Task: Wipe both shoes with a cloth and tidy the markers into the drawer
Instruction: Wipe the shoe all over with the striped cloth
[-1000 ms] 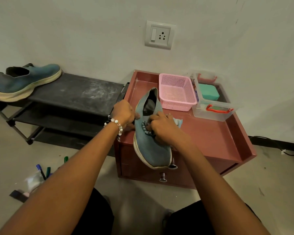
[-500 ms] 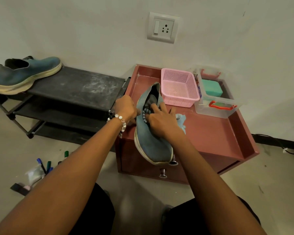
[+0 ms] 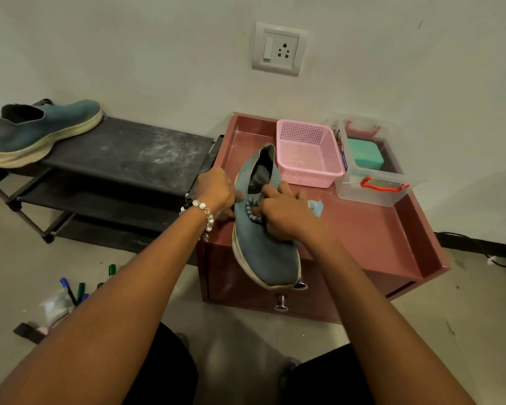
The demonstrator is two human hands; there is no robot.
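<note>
So the left hand point(image 3: 216, 190) is curled around the left side of the blue knit shoe point(image 3: 265, 244), fingers tucked in tight against the upper near the collar, basically gripping it to hold it up off the cabinet. There's a beaded bracelet point(image 3: 200, 210) on that wrist, mix of white and clear round beads. The right hand point(image 3: 287, 217) sits on top of the shoe's tongue area with fingers bent and bunched over a light blue cloth point(image 3: 316, 206); only a small corner of the cloth pokes out past the knuckles, so I can't tell exactly how the fingertips pinch it.

The shoe itself is soft mesh-looking fabric with a thick off-white rubber sole, toe pointing toward the camera and hanging past the front edge of the reddish cabinet point(image 3: 392, 244). That cabinet has a raised-lip top like a tray and a drawer point(image 3: 319, 299) with a shiny metal knob, closed.

The second shoe point(image 3: 41, 133) sits on a black fabric-covered shoe rack point(image 3: 129, 153) off to the left, dusty white smudges on the surface. The markers point(image 3: 79, 289) lie on the floor lower left, blue and green caps, beside a crinkly clear plastic bag.

Behind the held shoe: a pink perforated plastic basket point(image 3: 308, 153) and a clear tub point(image 3: 371, 171) with red clip handles.
</note>
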